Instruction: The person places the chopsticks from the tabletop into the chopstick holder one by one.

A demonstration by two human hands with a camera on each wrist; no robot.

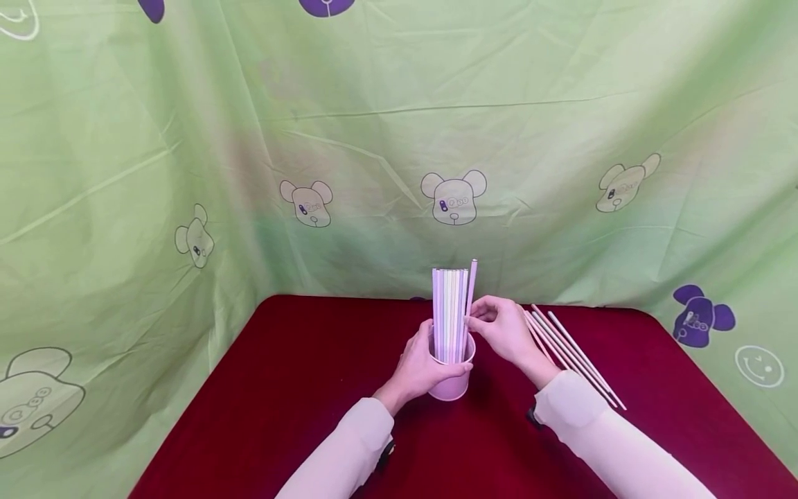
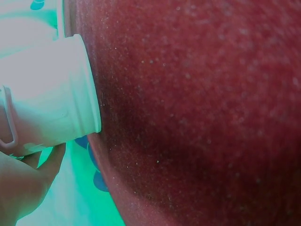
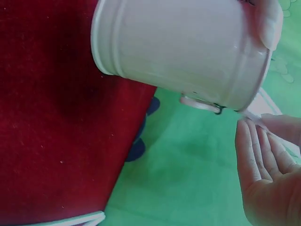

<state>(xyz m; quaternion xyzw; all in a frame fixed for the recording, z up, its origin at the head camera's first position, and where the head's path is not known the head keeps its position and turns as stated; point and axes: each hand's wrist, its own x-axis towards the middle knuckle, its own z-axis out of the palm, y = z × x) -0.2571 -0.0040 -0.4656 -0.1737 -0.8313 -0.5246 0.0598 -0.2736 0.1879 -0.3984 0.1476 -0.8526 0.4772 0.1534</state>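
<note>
A small pale bucket (image 1: 447, 391) with side handles stands on the red cloth, holding a bundle of pastel straws (image 1: 450, 312). My left hand (image 1: 416, 366) grips the bucket around its rim, thumb at the near side. Between the thumb and fingers of my right hand (image 1: 506, 331) is a single straw (image 1: 472, 287), pinched at the bucket's right edge and rising above the bundle. In the right wrist view the bucket (image 3: 174, 44) shows from the side, with the right hand (image 3: 268, 174) close to its rim. The straw's lower end is hidden in the head view.
Several loose straws (image 1: 576, 353) lie on the red-covered table (image 1: 299, 388), right of the bucket and partly behind my right forearm. A green curtain (image 1: 374, 138) with bear-head prints hangs behind the table and along its left side.
</note>
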